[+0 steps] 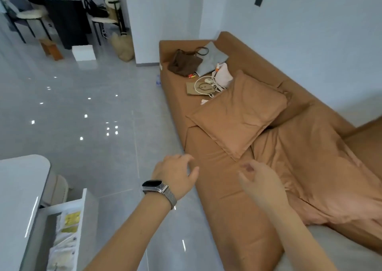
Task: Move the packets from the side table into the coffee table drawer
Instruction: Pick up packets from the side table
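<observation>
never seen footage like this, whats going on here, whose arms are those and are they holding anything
One picture, from a camera worn on a person's head, looking forward and down. The arms are that person's own. The left hand, with a watch on its wrist, and the right hand hang over a brown sofa, fingers loosely curled, holding nothing. At lower left a white coffee table has its drawer open, with packets already inside. On the sofa lie a cushion, bags and cables.

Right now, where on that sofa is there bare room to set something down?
The near seat, between the cushion and the hands, lies bare. The far end is crowded: brown bag, grey bag, cables, cardboard.
</observation>
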The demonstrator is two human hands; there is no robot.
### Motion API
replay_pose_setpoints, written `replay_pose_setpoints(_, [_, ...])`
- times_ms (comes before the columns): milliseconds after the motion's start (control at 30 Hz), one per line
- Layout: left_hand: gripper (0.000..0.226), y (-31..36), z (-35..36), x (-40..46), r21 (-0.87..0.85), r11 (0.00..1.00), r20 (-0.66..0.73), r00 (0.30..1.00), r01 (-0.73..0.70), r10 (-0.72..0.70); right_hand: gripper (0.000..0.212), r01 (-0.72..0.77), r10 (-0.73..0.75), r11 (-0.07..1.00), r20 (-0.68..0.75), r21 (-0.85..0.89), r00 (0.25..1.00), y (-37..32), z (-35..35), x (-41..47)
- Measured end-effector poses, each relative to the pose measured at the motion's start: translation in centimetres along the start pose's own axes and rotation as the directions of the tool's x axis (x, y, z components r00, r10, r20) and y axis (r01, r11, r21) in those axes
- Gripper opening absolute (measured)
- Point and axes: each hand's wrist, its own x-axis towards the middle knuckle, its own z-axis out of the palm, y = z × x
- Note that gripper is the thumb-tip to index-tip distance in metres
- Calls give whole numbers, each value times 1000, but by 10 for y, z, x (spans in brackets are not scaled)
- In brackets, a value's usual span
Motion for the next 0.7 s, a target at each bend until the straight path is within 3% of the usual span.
replay_pose_setpoints(167, [38, 132, 60, -38, -32, 986, 120, 979, -162, 165, 40, -115, 115, 991, 2, -66, 993, 125, -79, -66])
replay_pose_setpoints(333, [41, 275, 112, -94, -40, 922, 256, 888, -384, 381, 47, -321, 320, 941, -30, -109, 947, 236, -169, -161])
replay_pose_setpoints(500, [50, 399, 155, -152, -46, 786, 418, 702, -617, 576, 52, -524, 518, 849, -89, -62, 851, 312, -243, -259])
replay_pose_setpoints(700, [55, 505, 184, -221, -41, 549, 566, 434, -835, 701, 52, -760, 749, 648, -139, -54, 648, 359, -295, -362])
